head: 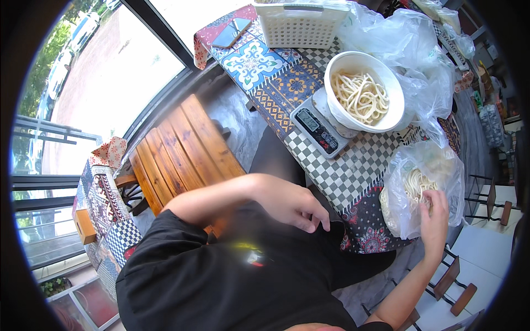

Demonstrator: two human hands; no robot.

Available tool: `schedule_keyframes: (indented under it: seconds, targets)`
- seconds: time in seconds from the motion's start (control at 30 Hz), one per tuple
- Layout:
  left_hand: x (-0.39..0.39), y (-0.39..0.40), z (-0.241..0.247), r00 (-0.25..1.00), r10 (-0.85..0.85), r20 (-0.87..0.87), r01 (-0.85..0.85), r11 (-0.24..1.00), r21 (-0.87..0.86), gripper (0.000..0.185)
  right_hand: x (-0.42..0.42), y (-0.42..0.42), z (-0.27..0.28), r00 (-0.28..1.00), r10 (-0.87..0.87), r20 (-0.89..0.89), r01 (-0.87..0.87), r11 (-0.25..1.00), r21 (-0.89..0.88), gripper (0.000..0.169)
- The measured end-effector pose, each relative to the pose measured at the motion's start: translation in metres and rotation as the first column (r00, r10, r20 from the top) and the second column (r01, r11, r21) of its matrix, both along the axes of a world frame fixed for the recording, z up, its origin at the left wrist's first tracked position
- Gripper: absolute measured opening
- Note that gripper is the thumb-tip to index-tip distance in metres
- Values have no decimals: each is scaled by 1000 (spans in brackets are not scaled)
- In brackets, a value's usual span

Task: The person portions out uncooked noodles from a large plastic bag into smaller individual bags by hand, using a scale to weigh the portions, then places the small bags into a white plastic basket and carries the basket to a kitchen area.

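My right hand (pixel 436 209) reaches into a clear plastic bag (pixel 449 167) at the table's right end. Its thumb and fingers close around part of a bundle of pale noodles (pixel 418 184) inside the bag. My left hand (pixel 295 207) hangs in front of my body near the table edge, fingers loosely bent and holding nothing. Farther up the table, a white round tub (pixel 393 78) holds thick pale noodles (pixel 360 97). The tub rests on the platform of a grey digital kitchen scale (pixel 319 128) with a lit display.
A white perforated plastic basket (pixel 296 29) stands at the table's far side, with a phone (pixel 232 32) beside it. Crumpled clear plastic bags (pixel 414 53) lie behind the tub. A wooden slatted chair (pixel 186 153) is at left. The table wears a patterned cloth (pixel 356 165).
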State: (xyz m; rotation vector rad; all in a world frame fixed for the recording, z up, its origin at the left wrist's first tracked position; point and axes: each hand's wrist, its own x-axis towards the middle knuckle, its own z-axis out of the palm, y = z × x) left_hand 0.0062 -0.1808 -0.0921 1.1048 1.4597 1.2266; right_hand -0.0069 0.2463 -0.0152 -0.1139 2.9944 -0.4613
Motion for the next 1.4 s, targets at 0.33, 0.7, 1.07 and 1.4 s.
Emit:
schedule_keyframes:
  seconds: [0.33, 0.7, 1.07, 1.4]
  targets:
    - [-10, 12, 7, 998, 26, -48, -29, 998, -55, 37, -13, 8, -4, 985, 122, -123, -116, 991, 61, 18]
    - [-13, 36, 2, 1000, -10, 20, 9, 998, 54, 36, -5, 7, -9, 990, 14, -144, -8, 999, 45, 28]
    - [-14, 35, 3, 1000, 22, 3, -22, 996, 88, 37, -10, 35, 11, 994, -102, -41, 90, 968, -233, 16]
    - [-10, 34, 5, 1000, 7, 15, -8, 998, 60, 37, -17, 42, -15, 977, -149, -150, 159, 986, 57, 28]
